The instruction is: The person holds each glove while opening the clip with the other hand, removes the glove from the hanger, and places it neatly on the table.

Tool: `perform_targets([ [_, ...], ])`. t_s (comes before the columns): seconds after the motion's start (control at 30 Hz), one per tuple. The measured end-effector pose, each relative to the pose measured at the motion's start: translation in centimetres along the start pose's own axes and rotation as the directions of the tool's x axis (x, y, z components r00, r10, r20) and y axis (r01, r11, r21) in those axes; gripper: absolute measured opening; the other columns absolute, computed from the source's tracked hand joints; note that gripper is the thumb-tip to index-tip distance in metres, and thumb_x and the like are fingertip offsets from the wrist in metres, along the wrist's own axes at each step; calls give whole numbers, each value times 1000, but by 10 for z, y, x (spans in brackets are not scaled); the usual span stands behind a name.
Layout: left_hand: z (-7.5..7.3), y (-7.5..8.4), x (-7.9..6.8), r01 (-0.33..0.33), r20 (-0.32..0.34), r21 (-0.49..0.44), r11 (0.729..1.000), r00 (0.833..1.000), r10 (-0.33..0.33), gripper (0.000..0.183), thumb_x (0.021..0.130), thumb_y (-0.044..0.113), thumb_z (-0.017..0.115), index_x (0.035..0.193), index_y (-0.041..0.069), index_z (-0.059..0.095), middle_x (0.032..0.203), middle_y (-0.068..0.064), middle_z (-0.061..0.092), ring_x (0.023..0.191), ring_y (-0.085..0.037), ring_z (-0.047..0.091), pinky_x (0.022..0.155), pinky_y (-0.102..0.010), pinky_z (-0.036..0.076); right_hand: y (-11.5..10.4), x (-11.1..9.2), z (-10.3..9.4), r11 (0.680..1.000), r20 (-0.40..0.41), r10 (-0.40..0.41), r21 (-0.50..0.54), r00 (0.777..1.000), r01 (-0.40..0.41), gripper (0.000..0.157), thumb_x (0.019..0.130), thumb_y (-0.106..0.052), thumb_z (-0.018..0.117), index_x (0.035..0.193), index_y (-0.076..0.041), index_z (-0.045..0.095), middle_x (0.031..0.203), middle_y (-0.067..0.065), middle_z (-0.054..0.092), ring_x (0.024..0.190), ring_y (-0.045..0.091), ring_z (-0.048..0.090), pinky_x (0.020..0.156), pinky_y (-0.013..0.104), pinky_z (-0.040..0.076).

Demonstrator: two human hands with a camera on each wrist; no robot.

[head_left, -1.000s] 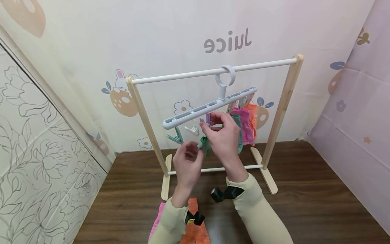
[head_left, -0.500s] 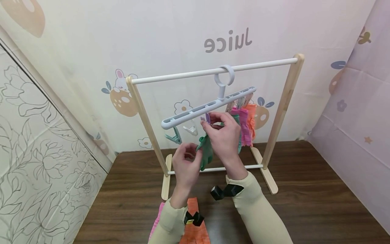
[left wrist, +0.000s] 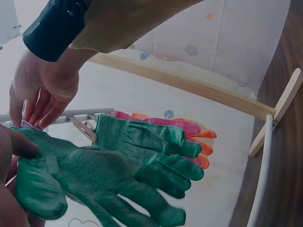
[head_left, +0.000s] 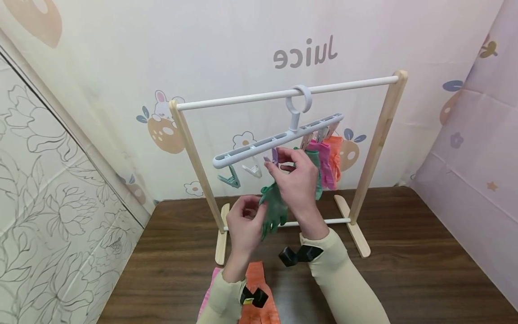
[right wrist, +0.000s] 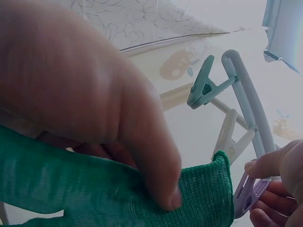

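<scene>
My left hand point(head_left: 244, 222) pinches the cuff of a green glove point(head_left: 275, 207), whose fingers hang downward. My right hand point(head_left: 297, 177) pinches a purple clothespin point(right wrist: 248, 191) under the grey clip hanger point(head_left: 263, 146). In the right wrist view the glove's cuff lies right beside that clothespin; whether it sits between the jaws I cannot tell. A second green glove point(left wrist: 142, 139), a pink glove point(head_left: 325, 166) and an orange glove point(head_left: 334, 155) hang from clothespins at the hanger's right end. Toward its left end dangle a white clothespin point(head_left: 252, 170) and a teal clothespin point(head_left: 229, 179).
The hanger hooks over the white bar point(head_left: 243, 99) of a wooden-legged rack on a brown table point(head_left: 425, 265). An orange glove point(head_left: 256, 292) and something pink point(head_left: 207, 294) lie at the front, partly under my left sleeve. A printed curtain point(head_left: 226, 40) stands behind.
The green glove has swung into fuller view, its fingers now hanging loose below the cuff. My left hand has shifted slightly down; my right hand stays at the purple clothespin.
</scene>
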State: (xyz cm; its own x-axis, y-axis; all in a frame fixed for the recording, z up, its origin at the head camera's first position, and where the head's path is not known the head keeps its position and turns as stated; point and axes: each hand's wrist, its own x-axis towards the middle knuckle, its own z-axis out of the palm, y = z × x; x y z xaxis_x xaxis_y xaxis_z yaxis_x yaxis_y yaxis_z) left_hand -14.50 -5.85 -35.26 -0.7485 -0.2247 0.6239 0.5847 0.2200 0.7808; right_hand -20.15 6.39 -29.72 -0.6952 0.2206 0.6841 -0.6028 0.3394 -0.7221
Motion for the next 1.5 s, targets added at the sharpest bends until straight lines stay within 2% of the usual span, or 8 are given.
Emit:
perform_targets([
  [0.27, -7, -33, -11, 168, 55, -35, 985, 985, -165, 9, 86, 1, 75, 93, 0, 70, 84, -12, 69, 71, -18, 59, 62, -27, 49, 0, 0, 1, 1000, 15, -6, -1, 1000, 6, 35, 84, -19, 82, 112, -2, 71, 101, 8, 66, 91, 16, 64, 80, 34, 57],
  [0.43, -14, -42, -17, 286, 127, -120, 951, 954, -271, 9, 86, 7, 77, 93, 6, 70, 86, -9, 68, 72, -17, 60, 62, -25, 47, -1, 1, 1, 1000, 20, 1, -2, 1000, -1, 35, 83, -19, 82, 112, -2, 71, 102, 7, 66, 90, 16, 65, 79, 33, 57],
  [0.6, -20, -47, -26, 373, 196, -181, 910, 920, -338, 11, 85, 7, 78, 92, 3, 69, 85, -9, 67, 73, -16, 61, 61, -23, 46, -2, 1, 1, 1000, 31, 12, 5, 999, -12, 35, 84, -20, 82, 112, -3, 71, 103, 6, 66, 90, 16, 64, 80, 33, 57],
  [0.8, -23, -54, -39, 523, 288, -199, 829, 840, -460, 20, 85, 8, 78, 96, -3, 65, 85, -5, 65, 75, -13, 62, 66, -24, 49, -1, 0, 1, 1000, 38, 15, 2, 999, -15, 36, 83, -19, 82, 114, -3, 71, 103, 7, 66, 90, 18, 64, 81, 36, 57],
  [1.0, -25, -60, -54, 613, 363, -219, 759, 773, -520, 24, 85, 5, 77, 98, -7, 61, 87, -4, 65, 78, -13, 64, 70, -24, 52, -1, -1, 2, 1000, 50, 16, -15, 999, -16, 36, 85, -19, 81, 115, -3, 70, 104, 7, 66, 91, 18, 64, 82, 37, 56],
  [1.27, -35, -70, -71, 684, 460, -186, 705, 695, -553, 20, 86, 6, 74, 98, -3, 61, 81, 0, 63, 77, -10, 59, 71, -25, 49, -4, -2, 2, 1000, 46, 4, -14, 999, -3, 33, 84, -16, 81, 113, -3, 71, 101, 8, 67, 89, 18, 65, 80, 37, 56],
  [1.4, -40, -70, -78, 748, 530, -189, 636, 623, -575, 12, 89, 7, 72, 96, 7, 62, 79, 3, 60, 77, -9, 58, 73, -26, 49, -4, -2, 3, 1000, 34, 0, -15, 999, 0, 32, 84, -15, 81, 113, -3, 72, 100, 7, 68, 88, 17, 65, 79, 36, 56],
  [1.5, -41, -71, -84, 810, 579, -211, 548, 555, -597, 10, 90, 7, 69, 94, 12, 62, 78, 5, 60, 76, -8, 59, 70, -24, 50, -3, -2, 2, 1000, 29, -4, -10, 1000, 4, 32, 84, -14, 81, 112, -3, 72, 101, 8, 68, 87, 17, 65, 79, 36, 56],
])
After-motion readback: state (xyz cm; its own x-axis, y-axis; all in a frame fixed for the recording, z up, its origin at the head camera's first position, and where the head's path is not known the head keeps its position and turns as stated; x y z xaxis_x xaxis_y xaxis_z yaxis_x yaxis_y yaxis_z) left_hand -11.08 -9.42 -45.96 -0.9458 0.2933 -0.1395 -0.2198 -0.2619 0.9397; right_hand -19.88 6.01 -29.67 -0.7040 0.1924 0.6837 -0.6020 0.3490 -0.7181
